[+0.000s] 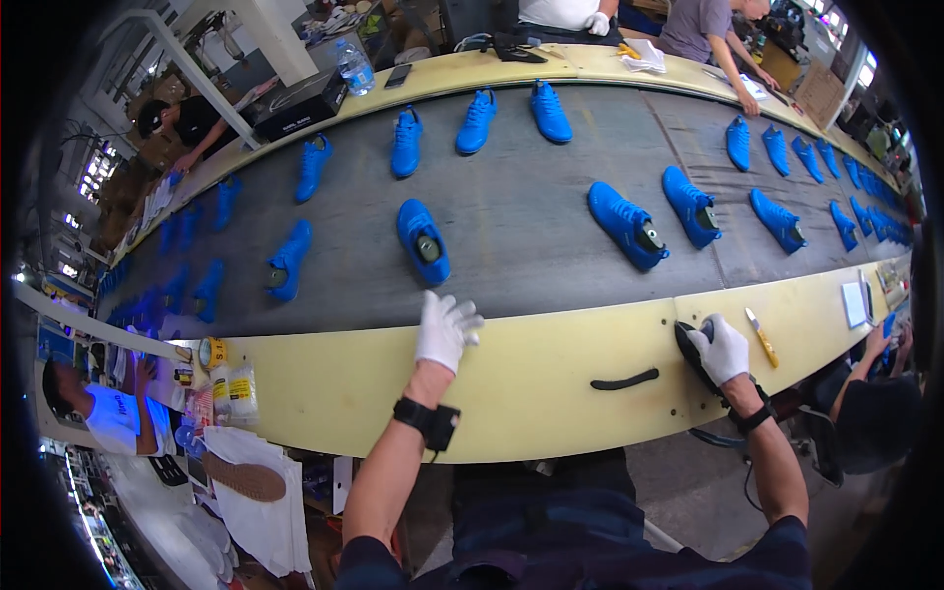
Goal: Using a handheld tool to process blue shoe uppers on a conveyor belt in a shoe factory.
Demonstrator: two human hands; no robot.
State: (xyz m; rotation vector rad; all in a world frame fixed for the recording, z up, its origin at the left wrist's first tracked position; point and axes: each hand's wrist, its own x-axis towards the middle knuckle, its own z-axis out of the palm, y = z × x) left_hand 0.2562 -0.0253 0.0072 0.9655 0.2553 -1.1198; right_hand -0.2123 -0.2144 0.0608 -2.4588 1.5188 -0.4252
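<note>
- We take 12 o'clock as straight away from the body, toward the far edge of the counter and belt.
- Our left hand (444,331), in a white glove, hovers over the near edge of the belt (531,211); its fingers are spread and hold nothing.
- The nearest blue shoe (410,223) lies on the belt at about 11 o'clock from those fingers, just beyond them and apart. Its long axis runs from 11 to 5 o'clock, with the opening at the end toward us. Our left hand is clearly the nearer one.
- Our right hand (725,351), also gloved, has its fingers curled onto a black curved piece (690,360) over the near counter (551,423) and seems to grip it; the glove hides part of the hold. That piece runs roughly from 11 to 5 o'clock.
- A black strip (624,380) lies on the counter between our hands, at about 8 o'clock from the right fingers and nearer to them than to the left. Its long axis runs nearly from 2 to 8 o'clock.
- A yellow-handled knife (765,346) rests just beside our right hand, toward 2 or 3 o'clock, its blade pointing to 11.
</note>
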